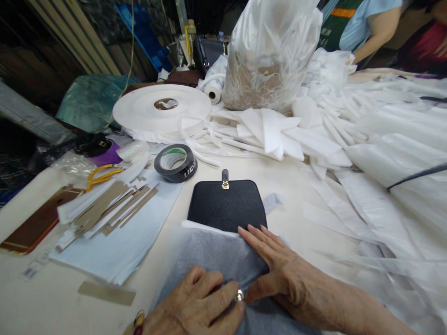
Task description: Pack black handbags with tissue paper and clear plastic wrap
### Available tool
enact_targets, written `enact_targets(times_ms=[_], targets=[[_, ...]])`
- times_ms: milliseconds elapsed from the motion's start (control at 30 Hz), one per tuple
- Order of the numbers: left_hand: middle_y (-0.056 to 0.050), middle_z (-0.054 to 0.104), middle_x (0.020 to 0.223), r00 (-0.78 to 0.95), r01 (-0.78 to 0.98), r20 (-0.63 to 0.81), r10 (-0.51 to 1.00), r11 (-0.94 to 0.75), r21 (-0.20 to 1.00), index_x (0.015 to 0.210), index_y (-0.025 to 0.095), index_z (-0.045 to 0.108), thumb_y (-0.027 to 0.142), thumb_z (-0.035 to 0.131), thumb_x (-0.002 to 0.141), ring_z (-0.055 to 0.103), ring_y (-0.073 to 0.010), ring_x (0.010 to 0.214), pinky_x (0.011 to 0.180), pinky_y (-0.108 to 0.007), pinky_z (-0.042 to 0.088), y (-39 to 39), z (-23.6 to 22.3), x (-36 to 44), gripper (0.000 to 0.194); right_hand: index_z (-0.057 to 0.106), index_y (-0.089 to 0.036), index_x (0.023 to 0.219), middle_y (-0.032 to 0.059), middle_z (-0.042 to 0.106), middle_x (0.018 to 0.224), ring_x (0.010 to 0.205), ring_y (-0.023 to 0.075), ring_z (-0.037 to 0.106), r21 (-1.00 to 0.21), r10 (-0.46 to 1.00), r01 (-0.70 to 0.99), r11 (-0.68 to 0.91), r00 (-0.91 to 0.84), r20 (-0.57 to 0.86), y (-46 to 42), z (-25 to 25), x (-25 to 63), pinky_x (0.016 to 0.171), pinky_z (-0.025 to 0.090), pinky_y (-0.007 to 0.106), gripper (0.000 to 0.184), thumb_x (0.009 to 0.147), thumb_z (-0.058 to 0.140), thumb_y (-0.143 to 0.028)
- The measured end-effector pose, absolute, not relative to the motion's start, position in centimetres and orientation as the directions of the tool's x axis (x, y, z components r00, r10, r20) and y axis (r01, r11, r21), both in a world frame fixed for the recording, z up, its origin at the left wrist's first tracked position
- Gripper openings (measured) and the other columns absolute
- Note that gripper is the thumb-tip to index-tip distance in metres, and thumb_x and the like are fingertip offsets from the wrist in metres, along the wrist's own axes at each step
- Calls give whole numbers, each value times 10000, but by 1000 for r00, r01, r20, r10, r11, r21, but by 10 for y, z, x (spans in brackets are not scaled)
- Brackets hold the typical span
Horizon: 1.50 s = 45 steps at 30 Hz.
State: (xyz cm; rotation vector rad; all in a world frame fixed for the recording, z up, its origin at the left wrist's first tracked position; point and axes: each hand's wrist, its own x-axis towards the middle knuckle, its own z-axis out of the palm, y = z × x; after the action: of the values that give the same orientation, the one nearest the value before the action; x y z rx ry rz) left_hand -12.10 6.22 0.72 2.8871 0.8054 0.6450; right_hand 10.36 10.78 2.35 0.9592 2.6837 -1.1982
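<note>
A black leather pouch [226, 204] with a gold clasp lies flat on the table, its near half covered by a thin white tissue sheet [213, 253]. My right hand [275, 267] lies flat on the tissue at the pouch's near right edge, fingers together. My left hand [195, 304], with a ring on one finger, rests with curled fingers on the tissue at the near edge, pinching or pressing it.
A black tape roll [176, 163], a big white ribbon reel [162, 108], yellow scissors [101, 175], paper strips [108, 209] and a phone [33, 225] lie to the left. White bags [384, 153] pile on the right. A filled plastic sack [268, 56] stands behind. Another person [363, 23] is at the far right.
</note>
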Motion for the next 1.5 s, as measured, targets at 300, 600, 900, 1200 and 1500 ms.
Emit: enact_targets(times_ms=[300, 600, 900, 1200, 1500], targets=[[24, 626, 1008, 786, 549, 180, 591, -802, 235, 1002, 228, 594, 187, 455, 897, 488, -171, 854, 697, -293, 383, 58, 15, -123, 179, 621, -369, 1088, 49, 40, 1517, 1355, 337, 67, -623, 522, 561, 545, -809, -271, 105, 24, 105, 1053, 123, 599, 472, 781, 499, -32], [10, 622, 1032, 761, 474, 415, 498, -864, 168, 977, 211, 620, 130, 482, 858, 487, -159, 799, 653, -291, 394, 58, -9, -127, 200, 574, -411, 1120, -71, -315, 1427, 1359, 352, 33, -523, 510, 519, 676, -842, -176, 100, 9, 110, 1062, 145, 583, 380, 852, 500, -153], [18, 633, 968, 767, 532, 231, 598, -795, 292, 964, 229, 591, 181, 486, 870, 488, -160, 806, 670, -269, 408, 58, 3, -127, 149, 594, -366, 1112, 60, -32, 1505, 1344, 355, -24, -533, 459, 513, 673, -855, -242, 99, 13, 110, 1026, 108, 640, 347, 859, 484, -154], [58, 632, 1035, 774, 613, -225, 592, -613, 498, 909, 255, 607, 324, 536, 866, 517, -171, 912, 808, -295, 418, 72, 40, -120, 108, 588, -418, 1121, 35, 34, 1515, 1357, 330, 24, -584, 464, 556, 591, -827, -318, 105, 22, 106, 1048, 97, 606, 486, 778, 480, -91], [-150, 493, 1239, 679, 733, -228, 698, -626, 267, 1232, 163, 458, 430, 759, 644, 429, -339, 1139, 931, -529, 355, 103, 38, -109, 713, 617, -412, 1082, 13, 116, 1516, 1364, 301, 116, -604, 484, 544, 582, -829, -280, 109, 26, 106, 1064, 139, 570, 509, 748, 488, -50]])
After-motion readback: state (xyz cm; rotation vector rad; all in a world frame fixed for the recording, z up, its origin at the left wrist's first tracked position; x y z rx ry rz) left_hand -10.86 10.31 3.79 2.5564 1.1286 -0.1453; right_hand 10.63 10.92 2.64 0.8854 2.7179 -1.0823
